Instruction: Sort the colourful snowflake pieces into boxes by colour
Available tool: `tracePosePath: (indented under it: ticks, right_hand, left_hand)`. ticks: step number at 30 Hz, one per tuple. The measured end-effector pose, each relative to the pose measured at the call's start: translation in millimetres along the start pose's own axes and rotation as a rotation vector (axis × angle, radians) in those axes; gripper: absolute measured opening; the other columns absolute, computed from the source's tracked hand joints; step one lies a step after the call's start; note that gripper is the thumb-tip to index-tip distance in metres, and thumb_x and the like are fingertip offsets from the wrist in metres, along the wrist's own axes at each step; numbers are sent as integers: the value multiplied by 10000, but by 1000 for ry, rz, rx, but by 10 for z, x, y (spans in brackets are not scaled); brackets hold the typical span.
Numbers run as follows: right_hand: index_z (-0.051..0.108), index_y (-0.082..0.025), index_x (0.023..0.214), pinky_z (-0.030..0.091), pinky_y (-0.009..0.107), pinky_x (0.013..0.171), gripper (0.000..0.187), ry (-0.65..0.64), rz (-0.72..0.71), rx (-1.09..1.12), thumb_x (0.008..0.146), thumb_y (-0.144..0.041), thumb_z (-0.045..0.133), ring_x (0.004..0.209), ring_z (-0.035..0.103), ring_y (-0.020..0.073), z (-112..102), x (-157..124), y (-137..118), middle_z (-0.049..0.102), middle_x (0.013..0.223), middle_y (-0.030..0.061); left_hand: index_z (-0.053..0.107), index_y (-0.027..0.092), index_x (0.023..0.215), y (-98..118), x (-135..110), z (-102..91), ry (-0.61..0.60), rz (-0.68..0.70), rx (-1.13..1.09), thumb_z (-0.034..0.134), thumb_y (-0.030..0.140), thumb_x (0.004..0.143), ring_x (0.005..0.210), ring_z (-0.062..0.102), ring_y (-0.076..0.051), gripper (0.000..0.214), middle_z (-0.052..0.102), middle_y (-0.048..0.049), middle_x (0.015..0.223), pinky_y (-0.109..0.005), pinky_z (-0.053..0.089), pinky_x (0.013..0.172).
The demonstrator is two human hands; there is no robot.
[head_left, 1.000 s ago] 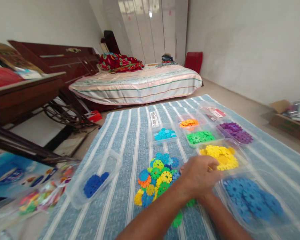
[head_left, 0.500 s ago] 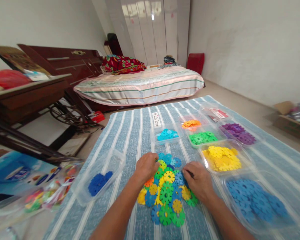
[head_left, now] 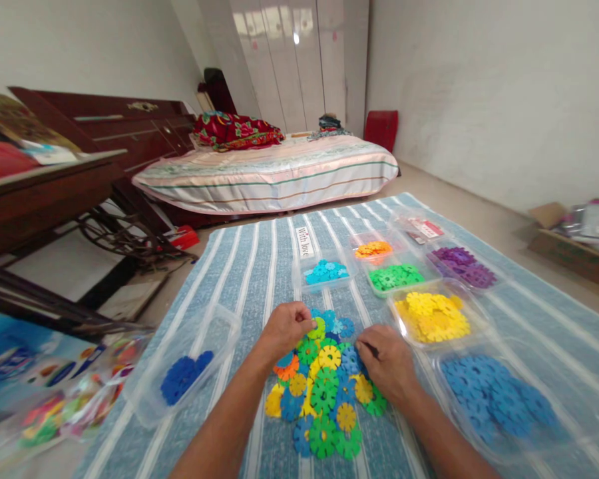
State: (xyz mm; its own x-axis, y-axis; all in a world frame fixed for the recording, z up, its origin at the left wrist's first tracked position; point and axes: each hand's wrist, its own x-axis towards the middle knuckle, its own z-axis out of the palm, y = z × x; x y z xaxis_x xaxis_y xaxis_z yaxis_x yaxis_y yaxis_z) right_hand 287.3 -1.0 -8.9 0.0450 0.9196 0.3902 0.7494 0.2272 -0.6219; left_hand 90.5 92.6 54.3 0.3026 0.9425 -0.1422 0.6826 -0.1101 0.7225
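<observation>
A heap of mixed coloured snowflake discs lies on the blue striped mat. My left hand rests on the heap's upper left edge, fingers curled in a pinch at a lime-green disc. My right hand sits on the heap's right side, fingers closed around something dark that I cannot make out. Clear trays ring the heap: dark blue discs at left, light blue, orange, green, purple, yellow and blue at right.
A striped mattress lies beyond the mat. A dark wooden table and a metal stand are at left, with a toy bag at lower left. A cardboard box stands by the right wall.
A second ago the two arms crossed near the yellow tray. They have since moved apart, and each hand now sits on its own side of the mixed heap.
</observation>
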Motion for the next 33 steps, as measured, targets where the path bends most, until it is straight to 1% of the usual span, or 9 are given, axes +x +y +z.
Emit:
tracePosePath:
  ticks: [3,7,10,14,19,22,26,30,33]
  right_hand:
    - [620,-214,688,350,264,691,182,-8,9,12,810,-171,491,747,503,151,4,0,-1,604,731,4]
    - [612,-211,683,346,268,691,174,-14,25,20,811,-176,498,750,503,155,2,0,-6,605,734,6]
    - [613,-209,692,347,270,694,176,-23,30,29,815,-181,491,753,501,157,-5,-1,-9,602,734,9]
    - [618,-209,704,350,277,707,175,-31,30,28,820,-192,488,760,500,160,-8,-5,-5,602,740,14]
    - [622,-209,693,355,270,694,188,-36,19,25,817,-179,483,750,502,155,-12,-11,-6,602,731,11]
    - [624,-208,697,366,267,697,180,-34,21,30,811,-180,488,755,510,155,-20,-26,-2,610,737,8]
    - [632,-210,719,382,281,721,181,-47,20,39,826,-223,486,781,525,165,-18,-58,24,622,770,10]
    - [640,-217,738,400,302,746,194,-50,10,46,835,-255,476,799,538,176,-2,-88,53,631,796,15]
    - [643,-222,750,411,318,760,203,-40,4,43,838,-275,468,810,546,184,10,-103,68,636,814,21]
  left_hand:
    - [542,167,593,137,17,45,39,6,-57,573,287,630,477,462,-87,129,495,58,496,-194,340,474]
    - [549,168,630,379,47,142,9,23,-154,578,252,634,468,496,-92,89,514,62,486,-198,369,478]
    - [546,166,627,508,61,189,-12,25,-210,583,243,642,457,503,-91,86,508,66,467,-194,375,466]
    - [544,162,627,565,61,212,-34,10,-243,580,222,649,451,504,-84,73,507,69,467,-185,366,452]
    - [549,160,635,500,-2,167,-15,-9,-216,562,220,652,454,509,-85,63,503,65,479,-190,369,462]
    - [557,163,644,396,-120,-17,18,8,-159,550,245,654,481,523,-97,83,517,54,509,-201,382,481]
    - [564,172,654,155,-363,-505,132,-16,10,532,301,668,501,513,-108,135,518,49,514,-212,387,504]
    - [568,179,646,-175,-604,-1030,261,-143,205,526,334,660,512,509,-120,162,520,46,506,-221,388,521]
    - [576,180,636,-409,-701,-1249,304,-264,291,518,315,645,516,530,-132,146,541,42,502,-227,386,526]
